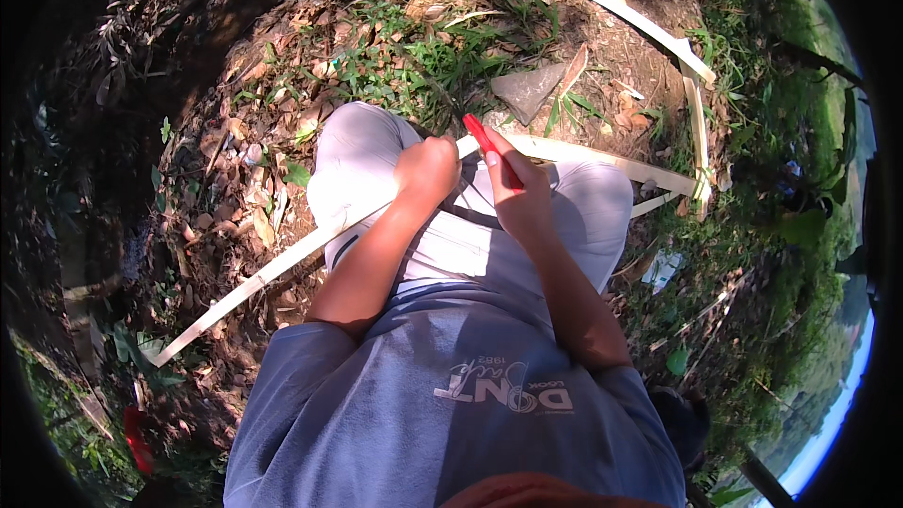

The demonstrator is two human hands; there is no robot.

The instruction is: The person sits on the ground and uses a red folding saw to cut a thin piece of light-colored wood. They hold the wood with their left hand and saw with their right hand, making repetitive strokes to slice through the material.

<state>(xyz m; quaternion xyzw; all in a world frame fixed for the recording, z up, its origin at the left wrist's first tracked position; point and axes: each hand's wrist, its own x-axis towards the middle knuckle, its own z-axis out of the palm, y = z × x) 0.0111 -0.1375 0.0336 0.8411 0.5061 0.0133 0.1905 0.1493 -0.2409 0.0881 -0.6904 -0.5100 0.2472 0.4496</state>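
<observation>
My left hand (429, 170) is closed round a long pale strip of wood or split bamboo (273, 273), above my lap. The strip slants down to the left, past my left knee, with its far end near the ground. In my right hand (523, 196) is a red-handled knife (482, 136), gripped beside the strip's upper part. Its dark, thin blade seems to point away from me and blends into the grass. Another pale length (611, 163) runs right from behind my right hand, over my right knee; whether it joins the held strip is hidden.
A long pale strip (602, 2) curves across the ground ahead, meeting an upright-looking piece (697, 122) at right. A flat grey stone (529, 92) lies just beyond my knees. Dry leaves and grass cover the slope. A red object (138, 439) is at lower left, a pale wrapper (662, 269) at right.
</observation>
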